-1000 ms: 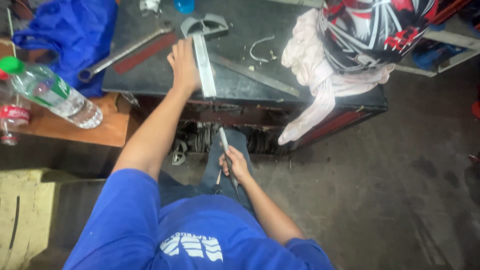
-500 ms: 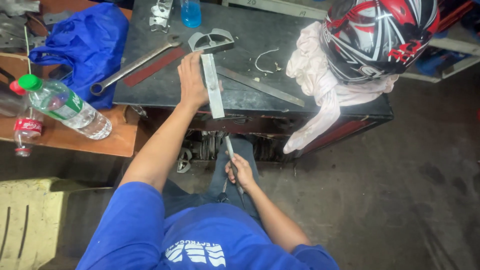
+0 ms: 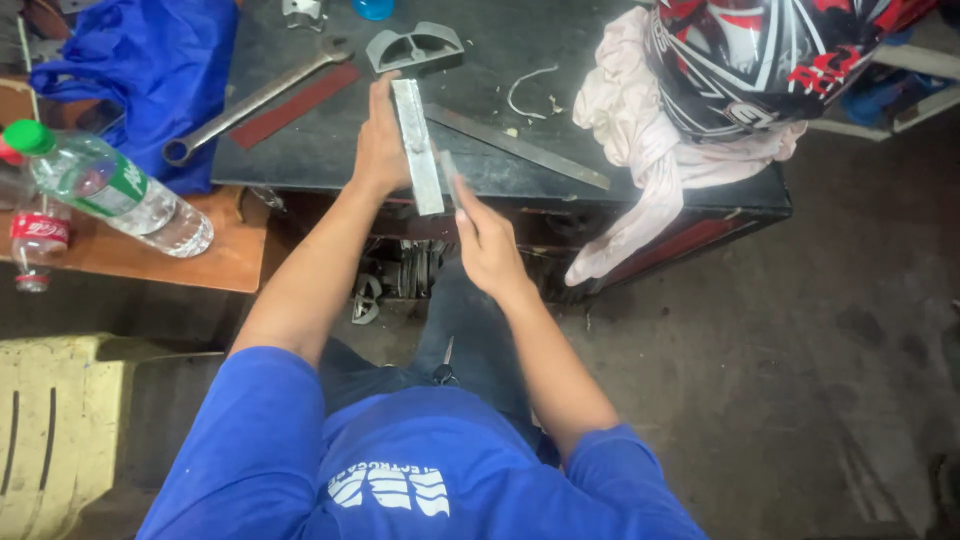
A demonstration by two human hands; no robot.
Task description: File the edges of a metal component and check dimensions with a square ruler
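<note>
I had the left hand pressed flat on a flat metal bar at the front edge of the dark workbench. The right hand was closed on a thin tool just beside it. Around them lay a long wrench, a red strip, a metal bracket — and a helmet on a pale cloth, well apart.
</note>
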